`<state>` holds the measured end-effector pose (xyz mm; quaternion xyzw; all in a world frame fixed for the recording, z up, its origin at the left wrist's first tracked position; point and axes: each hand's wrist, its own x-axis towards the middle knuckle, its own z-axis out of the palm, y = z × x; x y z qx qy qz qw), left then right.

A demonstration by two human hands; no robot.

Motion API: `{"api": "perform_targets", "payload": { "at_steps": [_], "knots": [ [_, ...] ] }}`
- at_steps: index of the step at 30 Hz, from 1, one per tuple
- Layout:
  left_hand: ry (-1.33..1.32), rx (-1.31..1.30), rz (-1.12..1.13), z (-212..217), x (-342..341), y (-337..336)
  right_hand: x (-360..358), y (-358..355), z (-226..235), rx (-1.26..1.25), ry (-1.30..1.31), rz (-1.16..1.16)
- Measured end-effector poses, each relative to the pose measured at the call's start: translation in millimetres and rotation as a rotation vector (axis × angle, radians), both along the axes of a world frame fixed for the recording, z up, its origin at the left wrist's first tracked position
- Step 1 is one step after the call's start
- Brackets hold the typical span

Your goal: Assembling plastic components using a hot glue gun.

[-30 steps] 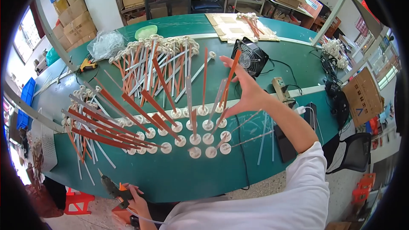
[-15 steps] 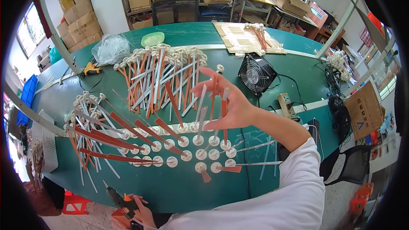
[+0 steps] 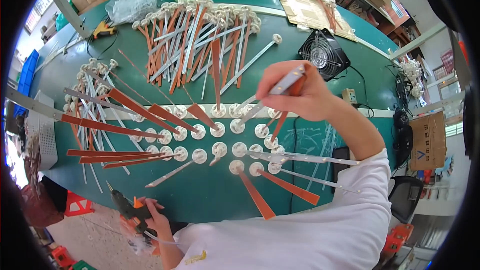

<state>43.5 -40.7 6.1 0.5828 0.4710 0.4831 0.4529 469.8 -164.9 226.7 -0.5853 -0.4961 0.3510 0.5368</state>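
Observation:
My left hand (image 3: 159,216) is at the table's near edge, wrapped round a dark glue gun (image 3: 131,206) with an orange trigger; its nozzle points up and away to the left. Over the right part of the table, my right hand (image 3: 302,92) is closed on a silver LED strip (image 3: 286,81) dotted with small yellow chips. Orange-brown strip shows under the same fingers; whether it is gripped too I cannot tell. Below stand rows of white round bases (image 3: 237,126) with strips rising or leaning out of them, some orange-brown (image 3: 132,105), some silver (image 3: 320,159).
A large pile of strips with round bases (image 3: 195,35) covers the far middle; a smaller bunch (image 3: 95,90) lies left. Further right are a black fan (image 3: 324,54), a cardboard sheet (image 3: 295,7) and cables. A white basket (image 3: 42,135) stands at the left edge.
My right hand has gone from spread fingers among the upright strips to a closed grip on a silver one. The view has tilted down. My left hand still holds the glue gun.

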Motion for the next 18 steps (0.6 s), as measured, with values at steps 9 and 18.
{"api": "perform_targets", "payload": {
  "at_steps": [9, 18],
  "knots": [
    [0.023, 0.027, 0.053, 0.2, 3.0, -6.7, 8.4, -15.4, 9.5, 0.034, -0.486, -0.043],
    [0.02, 0.024, -0.006, -4.0, -5.2, -5.6, 15.5, -34.5, 25.0, -0.27, -0.515, -0.258]
  ]
}}
